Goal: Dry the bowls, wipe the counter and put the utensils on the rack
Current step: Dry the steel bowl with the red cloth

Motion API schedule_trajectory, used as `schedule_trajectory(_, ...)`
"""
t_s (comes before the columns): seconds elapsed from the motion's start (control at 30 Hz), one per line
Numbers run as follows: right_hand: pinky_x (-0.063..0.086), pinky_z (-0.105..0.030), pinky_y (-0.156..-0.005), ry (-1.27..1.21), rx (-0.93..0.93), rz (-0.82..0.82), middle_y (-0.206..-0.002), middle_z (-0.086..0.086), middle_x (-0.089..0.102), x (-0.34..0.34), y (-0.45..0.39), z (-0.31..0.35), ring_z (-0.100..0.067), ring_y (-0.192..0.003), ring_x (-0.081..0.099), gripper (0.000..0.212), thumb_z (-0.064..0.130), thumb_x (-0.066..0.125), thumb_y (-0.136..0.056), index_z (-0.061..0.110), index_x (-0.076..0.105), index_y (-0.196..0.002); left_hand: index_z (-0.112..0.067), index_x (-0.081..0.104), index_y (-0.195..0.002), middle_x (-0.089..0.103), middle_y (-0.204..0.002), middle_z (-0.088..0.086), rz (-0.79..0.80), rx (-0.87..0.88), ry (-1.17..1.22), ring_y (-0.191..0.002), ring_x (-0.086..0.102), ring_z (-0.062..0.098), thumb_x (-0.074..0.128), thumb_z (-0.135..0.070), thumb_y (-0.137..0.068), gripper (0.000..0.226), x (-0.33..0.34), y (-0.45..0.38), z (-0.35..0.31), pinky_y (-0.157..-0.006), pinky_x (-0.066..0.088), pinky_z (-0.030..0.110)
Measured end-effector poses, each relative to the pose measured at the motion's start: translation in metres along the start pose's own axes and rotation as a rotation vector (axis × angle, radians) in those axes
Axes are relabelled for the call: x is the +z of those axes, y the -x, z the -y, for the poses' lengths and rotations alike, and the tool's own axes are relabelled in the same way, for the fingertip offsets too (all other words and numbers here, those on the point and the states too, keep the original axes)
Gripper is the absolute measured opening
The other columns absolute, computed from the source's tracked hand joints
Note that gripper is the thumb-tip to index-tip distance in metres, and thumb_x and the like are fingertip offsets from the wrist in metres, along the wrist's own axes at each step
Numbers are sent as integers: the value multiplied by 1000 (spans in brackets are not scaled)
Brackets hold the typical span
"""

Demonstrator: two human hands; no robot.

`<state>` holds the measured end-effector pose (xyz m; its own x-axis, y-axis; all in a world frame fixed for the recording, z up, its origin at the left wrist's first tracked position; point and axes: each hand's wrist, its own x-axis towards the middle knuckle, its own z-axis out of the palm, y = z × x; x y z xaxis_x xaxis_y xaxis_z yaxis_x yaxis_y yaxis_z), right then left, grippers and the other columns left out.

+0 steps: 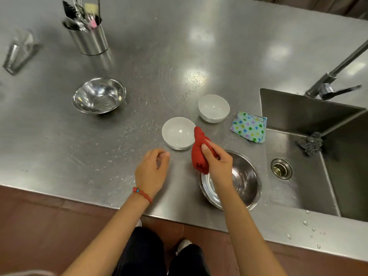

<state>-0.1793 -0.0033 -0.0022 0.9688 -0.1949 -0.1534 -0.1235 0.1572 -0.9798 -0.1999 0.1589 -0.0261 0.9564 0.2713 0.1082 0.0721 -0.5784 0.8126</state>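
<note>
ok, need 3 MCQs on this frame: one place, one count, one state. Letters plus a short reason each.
1. Where does the dotted pastel cloth lie?
A. in the sink
B. on the counter beside the sink
C. in a bowl

2. How many white ceramic bowls are on the steel counter?
A. one
B. two
C. three

3. What is the right hand doing?
A. gripping a bunched red cloth
B. lying flat on the counter
C. holding a spoon

Key: 1 B, it sits just left of the sink rim. 2 B, a near bowl and a far bowl. 3 A, its fingers wrap the red cloth.
</note>
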Motion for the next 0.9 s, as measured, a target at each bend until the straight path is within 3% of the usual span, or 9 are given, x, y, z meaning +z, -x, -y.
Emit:
schedule_trajectory(0.13, 51, -11, -70, 37, 14, 46, -92, 11, 70, 45, -3, 0, 3, -81, 66, 28, 13, 67, -81, 41, 69, -82, -5, 62, -105, 64, -102, 17, 6, 88, -134, -95, 57, 32, 55, -20, -89, 23, -38, -34, 31, -83, 42, 36)
schedule_trajectory(0.3, 44, -2, -70, 94, -39, 45, -96, 3, 67, 119, -20, -10, 14, -76, 60, 25, 6, 65, -82, 27, 67, -95, 0, 62, -104, 66, -102, 22, 1, 186, -209, -95, 60, 38, 45, -31, -86, 40, -89, -80, 73, -87, 42, 38)
schedule_trajectory(0.43, 46, -5, -72, 120, -16, -22, -102, -2, 68, 196, -37, -25, -3, -86, 62, 26, 9, 67, -81, 26, 66, -100, 1, 64, -103, 67, -102, 20, 28, 264, -281, -94, 62, 36, 42, -32, -84, 43, -141, -128, 115, -81, 50, 44)
schedule_trajectory(0.6, 46, -5, -67, 117, -15, -80, -89, 14, 68, 280, -54, -35, 12, -76, 63, 26, 8, 68, -80, 33, 68, -87, 4, 65, -99, 66, -99, 24, -18, 343, -309, -91, 61, 39, 46, -26, -83, 38, -195, -190, 159, -82, 49, 44)
schedule_trajectory(0.67, 46, -5, -66, 123, -20, -93, -86, 20, 67, 302, -58, -36, 12, -77, 63, 25, 9, 68, -80, 32, 68, -89, 5, 63, -102, 64, -101, 25, -8, 307, -280, -92, 59, 41, 47, -26, -85, 39, -206, -210, 176, -84, 47, 45)
schedule_trajectory(0.77, 48, -7, -67, 152, -15, -114, -85, 23, 68, 326, -71, -42, 7, -78, 64, 25, 11, 69, -80, 35, 69, -87, 0, 54, -117, 59, -114, 23, 74, 111, -167, -104, 54, 39, 52, -21, -88, 36, -209, -236, 193, -92, 41, 43)
schedule_trajectory(0.83, 49, -10, -70, 192, 9, -118, -88, 15, 69, 340, -84, -45, -1, -81, 65, 23, 12, 69, -80, 30, 69, -94, -4, 43, -128, 51, -126, 21, 142, -98, -18, -114, 50, 34, 52, -21, -91, 43, -203, -251, 200, -99, 40, 44)
schedule_trajectory(0.9, 51, -20, -81, 276, 58, -103, -99, 1, 69, 353, -99, -50, -9, -88, 63, 26, 14, 69, -80, 18, 68, -106, -7, 41, -128, 53, -124, 18, 195, -241, 67, -109, 54, 31, 50, -24, -91, 42, -196, -265, 205, -95, 44, 44)
